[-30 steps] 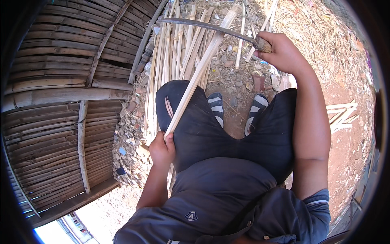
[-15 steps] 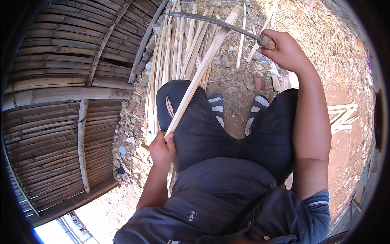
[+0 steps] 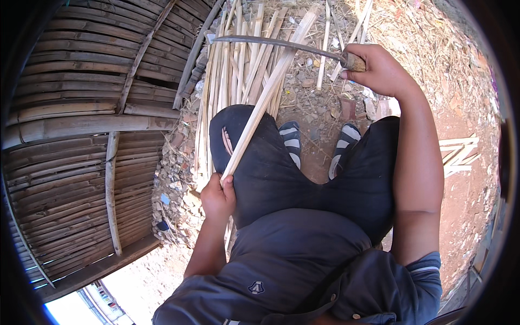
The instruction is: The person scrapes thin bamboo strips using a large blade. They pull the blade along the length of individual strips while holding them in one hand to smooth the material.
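Note:
My left hand [image 3: 218, 196] is closed round the near end of a pale split bamboo strip [image 3: 254, 116]. The strip slants up and away to the right across my left thigh, its far end over the ground. In my right hand [image 3: 376, 67], out in front on the right, is the wooden handle of a long, slightly curved machete [image 3: 276, 43]. Its dark blade points left and crosses the strip near the far end. Where they cross, the two look to be touching. I cannot make out how deep the edge sits.
Many loose bamboo strips [image 3: 216, 92] lie in a pile beyond my left knee. A slatted bamboo wall [image 3: 65, 70] stands on the left. Short pale pieces [image 3: 457, 154] lie on the dirt at right. Brick bits [image 3: 347, 108] lie ahead of my striped-sock feet [image 3: 291, 142].
The machete has slid a little way down the strip toward me, its tip dropping and shifting left. My left hand keeps its hold and has hardly moved.

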Demonstrator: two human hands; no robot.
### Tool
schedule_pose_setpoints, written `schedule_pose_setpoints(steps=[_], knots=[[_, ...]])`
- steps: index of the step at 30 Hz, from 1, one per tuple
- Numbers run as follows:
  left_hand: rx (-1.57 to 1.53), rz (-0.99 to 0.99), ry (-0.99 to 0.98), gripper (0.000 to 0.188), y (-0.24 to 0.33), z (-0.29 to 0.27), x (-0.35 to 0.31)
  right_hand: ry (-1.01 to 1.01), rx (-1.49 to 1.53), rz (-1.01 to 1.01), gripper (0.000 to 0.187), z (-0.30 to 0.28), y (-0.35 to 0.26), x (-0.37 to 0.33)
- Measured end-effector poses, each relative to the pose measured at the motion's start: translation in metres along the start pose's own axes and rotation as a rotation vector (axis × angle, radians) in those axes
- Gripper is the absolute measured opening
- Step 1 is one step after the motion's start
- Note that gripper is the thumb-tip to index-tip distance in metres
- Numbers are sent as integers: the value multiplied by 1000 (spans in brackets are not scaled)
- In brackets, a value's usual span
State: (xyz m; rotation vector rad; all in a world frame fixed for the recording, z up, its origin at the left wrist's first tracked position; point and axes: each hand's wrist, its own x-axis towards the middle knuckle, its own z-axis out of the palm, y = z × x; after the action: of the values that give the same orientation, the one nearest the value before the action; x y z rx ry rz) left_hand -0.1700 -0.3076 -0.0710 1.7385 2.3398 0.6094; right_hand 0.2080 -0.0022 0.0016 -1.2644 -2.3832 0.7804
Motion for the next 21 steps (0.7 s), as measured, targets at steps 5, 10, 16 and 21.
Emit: schedule_pose_setpoints(steps=[5, 10, 16, 21], knots=[[1, 8, -11, 40, -4, 2, 0, 101, 50, 24, 33, 4, -1, -2], [-22, -8, -13, 42, -1, 0, 0, -93, -68, -224, 30, 33, -33, 0], [-12, -14, -7, 43, 0, -1, 1, -78, -83, 0, 39, 2, -2, 2], [-9, 11, 0, 43, -4, 2, 1, 103, 32, 81, 44, -5, -7, -3]])
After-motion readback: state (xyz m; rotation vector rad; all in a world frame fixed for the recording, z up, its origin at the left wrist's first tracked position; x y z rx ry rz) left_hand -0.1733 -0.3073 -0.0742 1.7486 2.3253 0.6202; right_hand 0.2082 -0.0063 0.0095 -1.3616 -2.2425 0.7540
